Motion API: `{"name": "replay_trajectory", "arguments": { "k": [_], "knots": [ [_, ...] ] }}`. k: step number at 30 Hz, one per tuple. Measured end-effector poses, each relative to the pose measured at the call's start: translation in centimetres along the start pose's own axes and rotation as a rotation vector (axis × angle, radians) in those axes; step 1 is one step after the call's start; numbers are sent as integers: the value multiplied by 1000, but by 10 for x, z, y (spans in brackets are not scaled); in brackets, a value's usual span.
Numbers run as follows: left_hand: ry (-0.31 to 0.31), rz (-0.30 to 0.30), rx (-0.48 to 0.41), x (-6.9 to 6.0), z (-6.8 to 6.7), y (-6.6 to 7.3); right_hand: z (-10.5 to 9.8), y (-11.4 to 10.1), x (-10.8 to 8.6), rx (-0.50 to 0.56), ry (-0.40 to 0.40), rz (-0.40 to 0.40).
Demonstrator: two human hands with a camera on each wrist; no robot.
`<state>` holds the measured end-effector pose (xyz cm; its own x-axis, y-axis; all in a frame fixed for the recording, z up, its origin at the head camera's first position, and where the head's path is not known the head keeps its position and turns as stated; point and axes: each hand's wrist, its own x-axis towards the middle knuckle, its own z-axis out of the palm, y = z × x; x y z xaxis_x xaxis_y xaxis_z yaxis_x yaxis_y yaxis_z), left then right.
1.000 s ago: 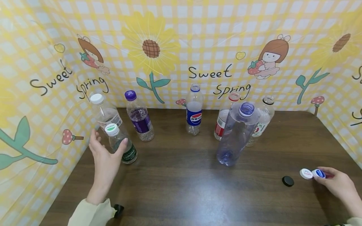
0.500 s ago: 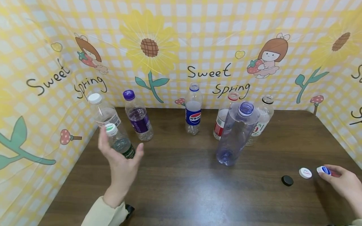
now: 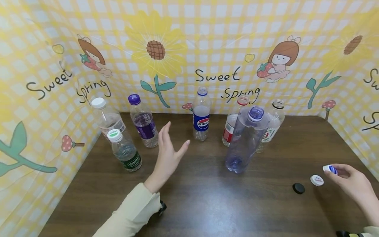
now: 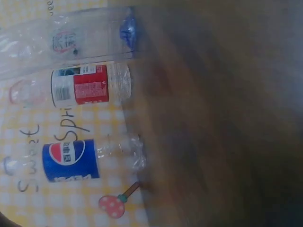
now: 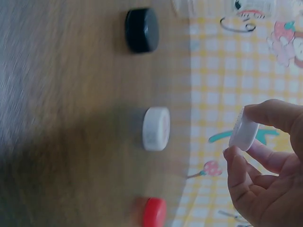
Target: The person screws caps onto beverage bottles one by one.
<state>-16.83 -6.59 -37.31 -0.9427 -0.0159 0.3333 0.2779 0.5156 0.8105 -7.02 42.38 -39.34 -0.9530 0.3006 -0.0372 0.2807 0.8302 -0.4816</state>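
Moving right since the earlier frame, the left hand point(image 3: 167, 159) is now hanging over the table point(image 3: 204, 200), away from the green-labelled bottle point(image 3: 132, 162), its fingers and thumb standing apart. Far and to its right, the blue-labelled bottle point(image 3: 201, 123) is standing near; the purple-labelled bottle point(image 3: 145, 126) is standing to its left. At the right, the right hand point(image 3: 352, 184) is clamping a blue-and-white cap point(image 3: 330, 170) between thumb and fingertips, above the table. Left of that hand, a white cap point(image 3: 317, 180) and a black cap point(image 3: 298, 188) are lying; a red cap point(image 5: 155, 213) is showing in the right wrist view. A tall bluish bottle point(image 3: 245, 141) is standing between the hands, farther back.
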Motion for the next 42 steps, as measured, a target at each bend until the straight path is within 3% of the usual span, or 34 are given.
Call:
{"name": "replay_trajectory", "arguments": {
  "k": [3, 8, 15, 20, 26, 32, 42],
  "knots": [
    [-32, -75, -10, 18, 9, 2, -2, -13, -2, 2, -26, -19],
    [-48, -143, -35, 47, 20, 7, -4, -25, -4, -5, -60, -43],
    [-82, -162, -17, 76, 32, 17, -3, -47, -9, 13, -71, -82],
    [-78, -122, 36, 90, 37, 26, -3, -65, -14, 8, -46, -130],
    [-78, -69, 49, 101, 40, 37, -8, -81, -22, 11, -37, -179],
    [-89, -77, 76, 107, 42, 43, -7, -96, -29, 37, -25, -194],
    [-195, -66, 120, 106, 44, 43, -2, -110, -34, 96, 26, -245]
  ]
}}
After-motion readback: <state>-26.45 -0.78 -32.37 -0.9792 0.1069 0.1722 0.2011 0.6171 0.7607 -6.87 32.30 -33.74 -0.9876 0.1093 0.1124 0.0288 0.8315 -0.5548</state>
